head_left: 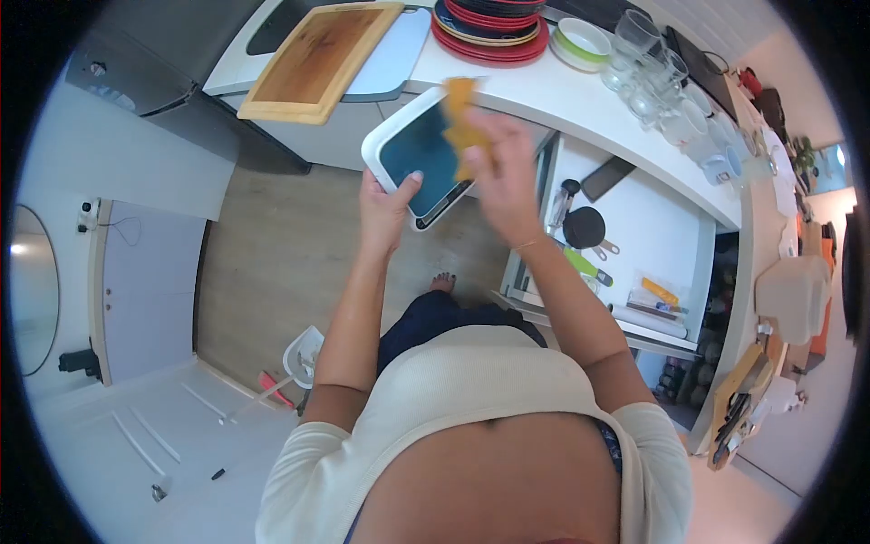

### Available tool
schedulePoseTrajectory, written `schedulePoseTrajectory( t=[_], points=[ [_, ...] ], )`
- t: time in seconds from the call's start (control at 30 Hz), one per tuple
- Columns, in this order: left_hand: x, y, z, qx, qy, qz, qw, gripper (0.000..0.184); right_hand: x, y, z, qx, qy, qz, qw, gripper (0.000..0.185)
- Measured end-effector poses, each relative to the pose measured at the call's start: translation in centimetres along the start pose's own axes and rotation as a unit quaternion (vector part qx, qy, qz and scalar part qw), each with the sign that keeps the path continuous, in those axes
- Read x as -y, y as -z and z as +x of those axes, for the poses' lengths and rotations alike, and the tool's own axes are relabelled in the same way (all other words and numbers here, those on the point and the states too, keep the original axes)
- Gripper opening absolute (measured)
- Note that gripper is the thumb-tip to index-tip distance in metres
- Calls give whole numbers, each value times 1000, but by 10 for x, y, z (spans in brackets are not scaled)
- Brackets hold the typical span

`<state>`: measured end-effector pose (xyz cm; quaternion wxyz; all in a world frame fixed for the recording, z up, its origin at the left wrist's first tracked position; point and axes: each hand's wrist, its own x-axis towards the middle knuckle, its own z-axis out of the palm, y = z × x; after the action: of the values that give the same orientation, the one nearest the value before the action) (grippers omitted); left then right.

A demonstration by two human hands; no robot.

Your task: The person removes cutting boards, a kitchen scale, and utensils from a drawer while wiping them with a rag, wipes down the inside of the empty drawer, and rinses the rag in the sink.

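My left hand (387, 207) grips the lower left side of a rounded rectangular object (419, 161) with a white rim and dark teal face, its thumb lying on that face. A dark strip runs along its lower right edge; I cannot tell its exact kind. In my right hand (504, 177) is a crumpled yellow cloth (463, 127), held at the object's upper right edge. Motion blurs the cloth and right fingers slightly. To the right, below my right hand, an open drawer (666, 213) holds a black round utensil (584, 227), a dark rectangular item (607, 179) and several small tools.
On the white counter (580, 91) are a wooden board (322, 59), a pale blue board (391, 56), stacked red and dark plates (489, 41), bowls (582, 43) and several glasses (637, 41). The pulled-out drawer juts over the floor (263, 245). A white step stool (302, 354) stands lower left.
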<state>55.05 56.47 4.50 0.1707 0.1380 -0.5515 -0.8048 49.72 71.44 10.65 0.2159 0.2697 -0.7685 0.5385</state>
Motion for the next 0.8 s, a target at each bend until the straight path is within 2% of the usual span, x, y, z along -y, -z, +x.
schedulePoseTrajectory(
  t=[0.07, 0.1, 0.13, 0.2, 0.33, 0.4, 0.43, 0.5, 0.53, 0.6, 0.67, 0.8],
  points=[
    [-4, 9, -1, 12, -29, 47, 998, 47, 11, -33, 4, 118, 229, -1, 966, 37],
    [-1, 16, 1, 16, -91, 82, 992, 45, 18, -43, 3, 119, 229, -1, 966, 37],
    [2, 21, 2, 16, -92, 81, 992, 45, 26, -49, 1, 147, 234, -30, 961, 38],
    [4, 31, 1, 11, -47, -6, 999, 45, 24, -59, 5, 176, 240, -59, 953, 38],
    [-4, 38, 0, -12, -33, -11, 999, 47, -57, -48, 38, 91, 54, -197, 975, 33],
    [-6, 43, 5, -18, -25, -12, 999, 48, -78, -38, 48, -21, -76, -113, 990, 30],
    [-7, 43, 9, -21, -25, -12, 999, 48, -75, -41, 50, -19, -75, -112, 991, 30],
    [-8, 40, 13, -30, -2, -24, 999, 45, -60, -46, 46, -59, -23, 22, 998, 28],
    [-10, 37, 15, -36, 1, -26, 999, 45, -54, -53, 37, -52, -25, 22, 998, 28],
    [-13, 32, 20, 1, -15, -13, 1000, 42, -39, -69, 18, 91, -48, -53, 993, 31],
    [-8, 35, 27, -7, -22, -13, 1000, 41, -37, -92, -10, 67, 33, -41, 996, 31],
    [-14, 48, 36, -20, -67, 17, 997, 42, -60, -100, -50, 127, 12, 18, 992, 31]
  ],
)
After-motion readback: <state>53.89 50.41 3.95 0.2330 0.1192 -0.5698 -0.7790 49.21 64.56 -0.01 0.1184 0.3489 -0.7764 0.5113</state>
